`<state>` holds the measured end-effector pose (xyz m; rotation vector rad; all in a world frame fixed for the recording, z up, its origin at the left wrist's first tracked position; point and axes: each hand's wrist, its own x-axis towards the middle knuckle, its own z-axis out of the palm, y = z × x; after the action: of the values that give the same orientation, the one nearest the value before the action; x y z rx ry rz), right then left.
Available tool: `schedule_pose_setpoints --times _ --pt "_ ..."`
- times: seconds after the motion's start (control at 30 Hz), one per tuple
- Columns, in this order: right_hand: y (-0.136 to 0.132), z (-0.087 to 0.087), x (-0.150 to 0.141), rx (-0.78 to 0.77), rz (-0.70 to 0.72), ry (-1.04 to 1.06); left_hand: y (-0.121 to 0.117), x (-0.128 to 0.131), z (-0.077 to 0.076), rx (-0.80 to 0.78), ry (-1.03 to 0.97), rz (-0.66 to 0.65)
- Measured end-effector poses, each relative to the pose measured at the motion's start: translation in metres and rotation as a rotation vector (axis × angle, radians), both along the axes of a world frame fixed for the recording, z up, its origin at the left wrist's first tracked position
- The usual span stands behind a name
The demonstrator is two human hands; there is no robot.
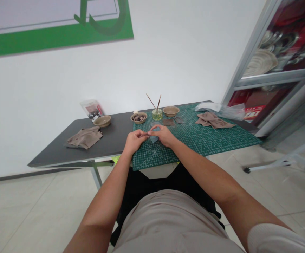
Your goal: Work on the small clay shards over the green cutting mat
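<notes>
Blue-grey and thin, a small flat piece with a pointed lower end (154,138) shows just under the right hand (164,135), over the green cutting mat with white lines (147,159). I can't tell if it lies on the mat or is held a bit above it. The left hand (136,139) meets the right one just beside it. Both grips look closed, thumbs and pointing fingers pinched tip to tip, but what sits between them is too small to tell. My guess is that the piece is light, smooth and a little bendy, so it could slip or crease; a soft pinch at its edge should be best. Just past the hands lie a flat brown piece (168,122) and a see-through grey piece (179,120). Behind are a round tan bowl of dark and pale lumps (139,122), a clear jar with yellow-green liquid (157,116) and two thin sticks (159,102), and another tan bowl (171,114). Farther out on the dark grey worktop (112,137), a crumpled brown cloth (85,138) lies left, and a pinkish-brown cloth (212,120) lies right on the mat.
</notes>
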<state>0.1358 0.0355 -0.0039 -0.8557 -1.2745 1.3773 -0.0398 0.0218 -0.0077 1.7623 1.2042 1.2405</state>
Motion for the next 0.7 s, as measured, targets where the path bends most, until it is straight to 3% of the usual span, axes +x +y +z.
schedule_pose_setpoints --times 0.33,0.5,0.7 --pt "0.0057 -0.0029 0.0011 -0.089 0.071 0.138 -0.0025 0.0024 0.0062 -0.093 -0.239 -0.064" --pt "0.0044 -0.0014 0.0007 -0.089 0.064 0.177 0.0018 0.0013 0.0041 -0.087 -0.244 -0.058" --pt "0.0028 -0.0010 0.0005 -0.068 0.150 0.157 0.0029 0.0026 0.0024 -0.081 -0.192 -0.041"
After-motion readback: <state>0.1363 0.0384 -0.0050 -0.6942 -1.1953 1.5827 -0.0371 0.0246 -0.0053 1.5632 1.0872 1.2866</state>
